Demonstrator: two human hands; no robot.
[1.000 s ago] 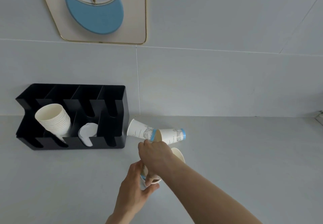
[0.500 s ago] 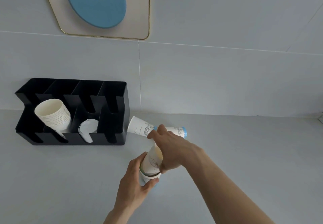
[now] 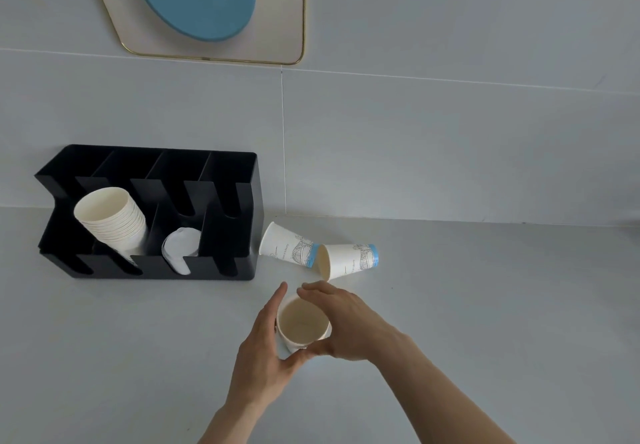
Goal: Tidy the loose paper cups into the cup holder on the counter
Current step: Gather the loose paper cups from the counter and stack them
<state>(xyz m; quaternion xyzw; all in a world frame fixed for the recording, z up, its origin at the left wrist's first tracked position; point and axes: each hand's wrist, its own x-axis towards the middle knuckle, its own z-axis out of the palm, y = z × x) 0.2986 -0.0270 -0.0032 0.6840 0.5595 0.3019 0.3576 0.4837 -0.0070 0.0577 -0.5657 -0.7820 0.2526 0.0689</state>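
Observation:
An upright stack of nested paper cups (image 3: 302,325) stands on the counter, mouth up. My left hand (image 3: 265,346) wraps its left side and my right hand (image 3: 346,322) wraps its right side. Two more white cups with blue bands lie on their sides behind it, one (image 3: 289,247) touching the holder's right wall, the other (image 3: 349,260) to its right. The black cup holder (image 3: 249,208) stands at the wall on the left, with a tilted stack of plain cups (image 3: 110,221) in its left slot and white lids (image 3: 181,247) in the slot beside.
A framed wall decoration (image 3: 207,10) hangs above the holder. Grey counter (image 3: 485,305) stretches to the right and front.
My right hand pushed a cup down into the cup held by my left hand; the cups are now nested and both hands grip the stack.

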